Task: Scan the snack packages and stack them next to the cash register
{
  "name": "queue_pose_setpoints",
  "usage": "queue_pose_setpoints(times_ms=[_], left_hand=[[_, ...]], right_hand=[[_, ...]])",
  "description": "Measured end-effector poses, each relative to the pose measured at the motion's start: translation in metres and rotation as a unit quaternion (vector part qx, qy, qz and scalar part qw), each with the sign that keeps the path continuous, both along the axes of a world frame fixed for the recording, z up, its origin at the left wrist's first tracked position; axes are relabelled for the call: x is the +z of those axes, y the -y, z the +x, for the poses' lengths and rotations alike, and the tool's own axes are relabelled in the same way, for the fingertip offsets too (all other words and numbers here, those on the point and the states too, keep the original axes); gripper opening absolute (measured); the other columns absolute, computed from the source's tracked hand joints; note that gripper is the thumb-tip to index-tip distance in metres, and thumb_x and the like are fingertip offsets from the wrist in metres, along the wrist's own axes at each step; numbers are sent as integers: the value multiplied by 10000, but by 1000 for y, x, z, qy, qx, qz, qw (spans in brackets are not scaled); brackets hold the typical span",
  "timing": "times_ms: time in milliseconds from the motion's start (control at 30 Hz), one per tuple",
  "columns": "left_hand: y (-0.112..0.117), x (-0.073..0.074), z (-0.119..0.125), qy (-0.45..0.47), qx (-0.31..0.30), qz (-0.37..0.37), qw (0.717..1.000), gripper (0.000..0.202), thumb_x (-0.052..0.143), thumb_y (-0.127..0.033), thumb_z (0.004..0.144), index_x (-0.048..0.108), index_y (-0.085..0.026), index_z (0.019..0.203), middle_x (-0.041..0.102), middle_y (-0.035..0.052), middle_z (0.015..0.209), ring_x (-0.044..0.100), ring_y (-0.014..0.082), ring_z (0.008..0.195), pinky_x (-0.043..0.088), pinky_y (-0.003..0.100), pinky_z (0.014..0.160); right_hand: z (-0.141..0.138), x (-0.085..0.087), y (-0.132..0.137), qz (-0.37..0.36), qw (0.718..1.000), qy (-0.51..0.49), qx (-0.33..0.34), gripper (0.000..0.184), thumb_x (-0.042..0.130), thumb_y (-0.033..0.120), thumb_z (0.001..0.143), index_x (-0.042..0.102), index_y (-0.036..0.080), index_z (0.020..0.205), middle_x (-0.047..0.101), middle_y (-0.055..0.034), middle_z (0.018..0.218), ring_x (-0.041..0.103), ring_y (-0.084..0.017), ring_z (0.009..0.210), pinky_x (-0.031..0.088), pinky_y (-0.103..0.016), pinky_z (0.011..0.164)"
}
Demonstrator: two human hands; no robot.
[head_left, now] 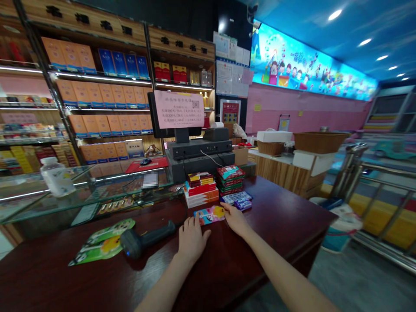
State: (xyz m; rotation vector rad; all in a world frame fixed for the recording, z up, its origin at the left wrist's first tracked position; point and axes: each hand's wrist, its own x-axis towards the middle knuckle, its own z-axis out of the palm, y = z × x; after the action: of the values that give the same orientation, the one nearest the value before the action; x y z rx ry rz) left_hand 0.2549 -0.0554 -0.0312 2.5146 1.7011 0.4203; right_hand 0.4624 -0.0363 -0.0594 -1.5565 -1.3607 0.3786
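Both my hands rest on a dark red wooden counter (266,225). My left hand (191,238) lies flat with fingers stretched out, its fingertips touching the left end of a small colourful flat packet (209,214). My right hand (234,219) lies flat too, its fingers on the packet's right end. Just beyond the packet are small blue packets (238,199), a stack of red and white boxes (201,190) and a stack of red and green packs (230,177).
A black handheld barcode scanner (143,240) lies left of my left hand, beside a green cartoon fan (104,242). A till with its screen (182,125) stands behind the stacks. A glass display case (81,190) with a plastic bottle (57,177) is left; shelves of boxes behind.
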Motion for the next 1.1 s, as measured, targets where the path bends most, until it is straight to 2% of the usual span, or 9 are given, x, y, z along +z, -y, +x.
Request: queue_pose_setpoints(times_ms=[300,567,767,1100], left_hand=[[1,-1,0,3,0,5,1000,618,517,-414,932,459,-114,1469,539,201,1435,491,321,1327,389,473,1091],[-2,-2,1,0,11,1,1000,622,542,-434,932,457,-140,1473,548,170,1425,491,292,1326,384,440,1107],[-4,-2,-2,3,5,-1,1000,621,537,-433,936,453,-129,1470,536,173,1434,486,298,1331,391,436,1102],[-4,4,-9,14,-4,12,1000,594,550,-418,924,474,-127,1437,519,180,1439,478,309,1338,434,433,1079]], right_hand=[[2,7,3,-6,999,34,-17,418,499,65,802,757,188,1107,765,-97,1143,716,-251,1077,510,-409,1018],[1,9,3,-52,996,72,-11,421,456,59,857,706,111,1192,746,-139,1173,698,-232,1106,497,-351,1012],[3,9,2,-68,994,84,-7,424,453,69,877,682,117,1231,734,-133,1205,686,-221,1132,489,-334,1026],[-1,16,4,-55,994,90,-7,441,430,55,867,671,91,1235,721,-150,1226,679,-220,1151,482,-339,1048]])
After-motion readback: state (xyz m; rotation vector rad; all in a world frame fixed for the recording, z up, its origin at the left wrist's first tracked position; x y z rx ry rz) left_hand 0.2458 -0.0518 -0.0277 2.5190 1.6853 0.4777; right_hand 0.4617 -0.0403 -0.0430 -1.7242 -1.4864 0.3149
